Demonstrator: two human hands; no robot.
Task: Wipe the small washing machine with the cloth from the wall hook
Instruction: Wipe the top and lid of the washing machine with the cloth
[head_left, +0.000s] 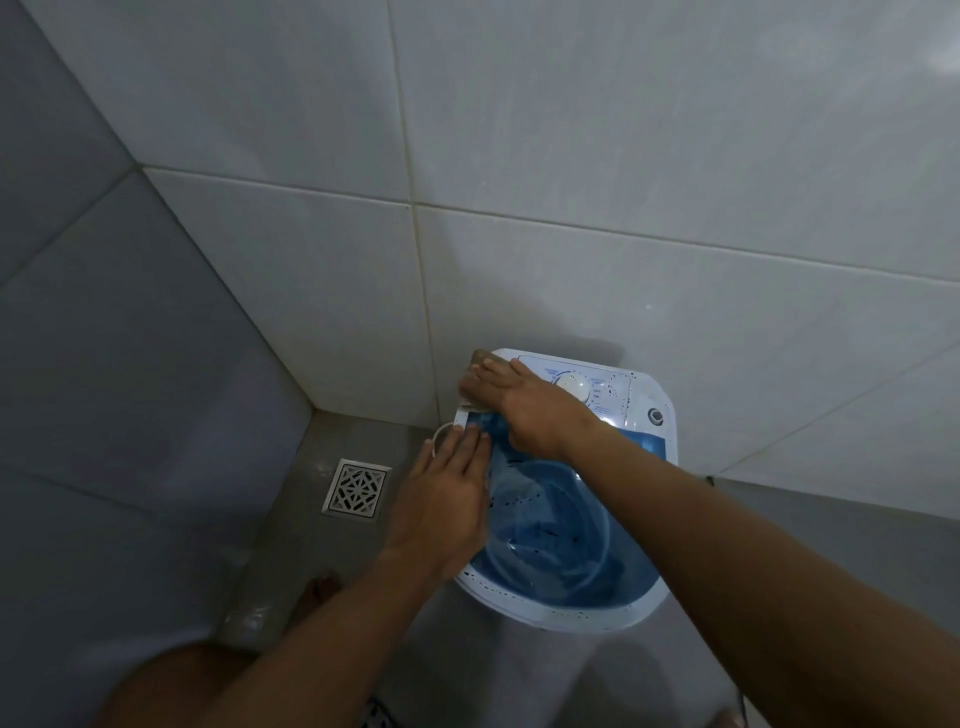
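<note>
Here your right hand (524, 410) lies flat, fingers together, pressing a small brownish cloth (477, 384) onto the far-left corner of the small washing machine (644, 608), which stands on the grey floor against the tiled wall; pressing from above like that is likely what keeps the cloth flat on the white top panel as you rub. Your left hand (441, 499) rests palm down, fingers straight and closed, gripping nothing, along the machine's left rim, probably to brace the light body so it does not slide. The blue translucent lid (561, 535) is shut and speckled with dark spots, as is the rim. Beside the white dial (571, 385) you can just make out "OFF" and "ON"; the other print is too small to read, and no brand shows. A floor drain (357, 488) sits to the left.
</note>
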